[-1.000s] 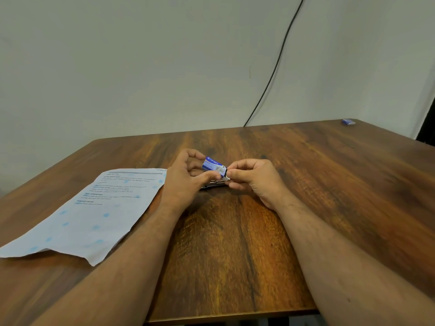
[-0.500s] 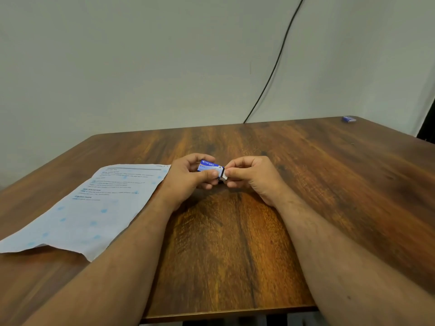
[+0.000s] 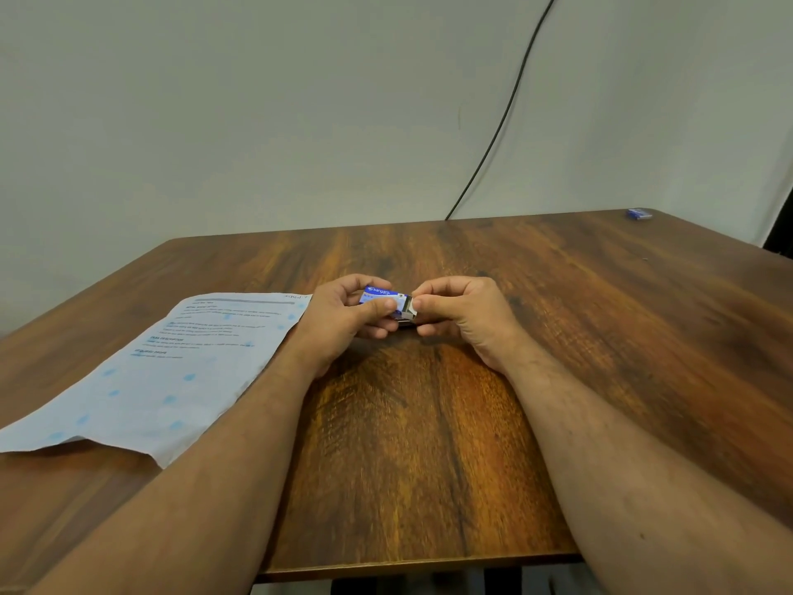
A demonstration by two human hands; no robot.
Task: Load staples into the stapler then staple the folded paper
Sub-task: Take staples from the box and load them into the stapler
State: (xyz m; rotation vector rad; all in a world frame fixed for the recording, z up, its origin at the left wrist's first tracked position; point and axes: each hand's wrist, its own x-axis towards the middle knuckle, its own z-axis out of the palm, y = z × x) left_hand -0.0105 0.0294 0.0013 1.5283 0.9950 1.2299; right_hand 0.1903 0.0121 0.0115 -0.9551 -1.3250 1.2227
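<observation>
A small blue staple box [image 3: 379, 295] is held above the middle of the wooden table [image 3: 429, 444]. My left hand [image 3: 343, 322] grips the box from its left side, thumb across the front. My right hand [image 3: 461, 313] pinches the box's white right end between thumb and fingertips. A dark metal piece [image 3: 403, 322], probably the stapler, shows just under the box between my hands; most of it is hidden. The printed paper [image 3: 171, 371] lies flat on the table to the left, touching my left forearm.
A second small blue box [image 3: 639, 214] lies at the table's far right corner. A black cable [image 3: 502, 122] hangs down the wall behind the table. The table's front edge runs just under my forearms.
The staple box has turned from tilted to nearly level in my left hand. My right fingers have stayed pinched on its right end, where a white edge now shows.
</observation>
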